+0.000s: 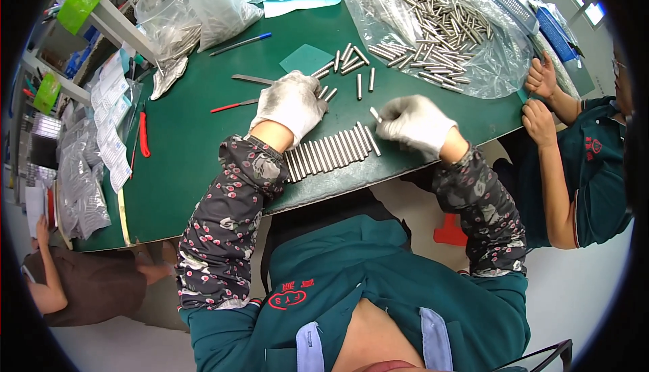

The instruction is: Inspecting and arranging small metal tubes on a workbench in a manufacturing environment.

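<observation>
Both my hands wear white work gloves. My left hand [291,107] is curled palm-down over the green table, with short metal pins [330,94] showing at its fingertips. Between the thumb and fingers of my right hand [418,124], one metal pin [375,114] is pinched above the table. Just below the hands, a row of metal pins [331,152] lies side by side near the table's front edge, its left end close to my left wrist. Several loose pins [350,61] are scattered beyond my left hand, and two of them lie between the hands.
A clear plastic bag [503,67] heaped with pins spreads across the back right. Tweezers [251,79], a red-handled tool [233,105], a pen [240,44] and red-handled pliers [144,134] lie to the left. A co-worker's hands [539,98] are at the right edge.
</observation>
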The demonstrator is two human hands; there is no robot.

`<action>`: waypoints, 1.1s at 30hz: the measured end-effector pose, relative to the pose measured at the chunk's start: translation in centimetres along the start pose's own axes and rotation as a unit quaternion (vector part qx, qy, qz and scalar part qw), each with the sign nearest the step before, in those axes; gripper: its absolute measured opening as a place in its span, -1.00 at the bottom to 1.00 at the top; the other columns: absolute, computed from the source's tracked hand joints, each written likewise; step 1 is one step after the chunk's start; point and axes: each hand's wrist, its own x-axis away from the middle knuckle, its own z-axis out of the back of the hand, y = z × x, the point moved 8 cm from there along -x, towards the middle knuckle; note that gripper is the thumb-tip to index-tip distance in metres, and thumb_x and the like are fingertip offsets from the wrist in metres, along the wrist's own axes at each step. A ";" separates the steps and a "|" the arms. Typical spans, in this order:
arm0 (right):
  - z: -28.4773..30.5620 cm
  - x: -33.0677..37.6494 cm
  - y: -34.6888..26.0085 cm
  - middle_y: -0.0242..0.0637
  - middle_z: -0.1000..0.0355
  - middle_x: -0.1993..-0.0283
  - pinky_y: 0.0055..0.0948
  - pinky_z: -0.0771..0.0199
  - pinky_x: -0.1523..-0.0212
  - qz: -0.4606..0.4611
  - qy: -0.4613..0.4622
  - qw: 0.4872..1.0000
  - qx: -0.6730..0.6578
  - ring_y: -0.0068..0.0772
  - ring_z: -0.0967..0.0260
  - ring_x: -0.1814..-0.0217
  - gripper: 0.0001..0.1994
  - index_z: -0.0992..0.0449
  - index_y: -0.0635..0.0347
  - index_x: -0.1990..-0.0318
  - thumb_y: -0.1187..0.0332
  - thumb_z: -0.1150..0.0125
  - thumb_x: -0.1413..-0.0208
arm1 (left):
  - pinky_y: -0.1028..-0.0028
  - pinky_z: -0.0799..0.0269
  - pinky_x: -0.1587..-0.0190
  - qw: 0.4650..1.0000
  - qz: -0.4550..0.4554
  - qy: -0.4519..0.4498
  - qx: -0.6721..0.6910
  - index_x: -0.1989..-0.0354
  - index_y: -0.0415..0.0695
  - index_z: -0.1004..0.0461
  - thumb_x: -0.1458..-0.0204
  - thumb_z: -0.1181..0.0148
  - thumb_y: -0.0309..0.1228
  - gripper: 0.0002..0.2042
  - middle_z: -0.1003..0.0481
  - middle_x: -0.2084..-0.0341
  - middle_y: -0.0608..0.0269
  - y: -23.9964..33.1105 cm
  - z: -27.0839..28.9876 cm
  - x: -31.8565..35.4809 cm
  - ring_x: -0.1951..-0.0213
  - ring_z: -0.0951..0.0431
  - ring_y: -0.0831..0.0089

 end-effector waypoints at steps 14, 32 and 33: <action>1.1 1.7 -0.4 -0.20 -0.44 0.38 -0.24 -0.39 0.28 0.158 0.107 0.971 0.144 -0.11 -0.40 0.30 -0.83 -0.50 0.09 0.35 0.37 -0.09 0.17 | 0.35 -0.38 0.24 0.981 -0.113 0.049 -0.148 0.44 -0.12 -0.49 0.14 -0.01 -0.44 -0.86 -0.45 0.42 0.15 3.2 -1.2 -0.4 0.27 -0.48 0.25; -0.1 1.8 -0.7 -0.13 -0.46 0.37 -0.24 -0.40 0.24 0.128 0.086 0.980 0.127 -0.08 -0.42 0.29 -0.72 -0.44 0.09 0.19 0.34 -0.06 0.14 | 0.31 -0.40 0.33 0.970 -0.174 0.146 -0.084 0.48 -0.12 -0.42 0.20 -0.11 -0.46 -0.92 -0.39 0.50 0.20 2.1 3.3 3.2 0.37 -0.46 0.22; -0.4 1.9 -1.1 -0.13 -0.46 0.38 -0.24 -0.40 0.25 0.125 0.078 0.981 0.126 -0.08 -0.42 0.29 -0.72 -0.44 0.09 0.19 0.34 -0.05 0.14 | 0.31 -0.40 0.34 0.969 -0.171 0.163 -0.070 0.48 -0.11 -0.41 0.21 -0.11 -0.47 -0.92 -0.38 0.51 0.20 1.6 4.1 4.2 0.38 -0.46 0.23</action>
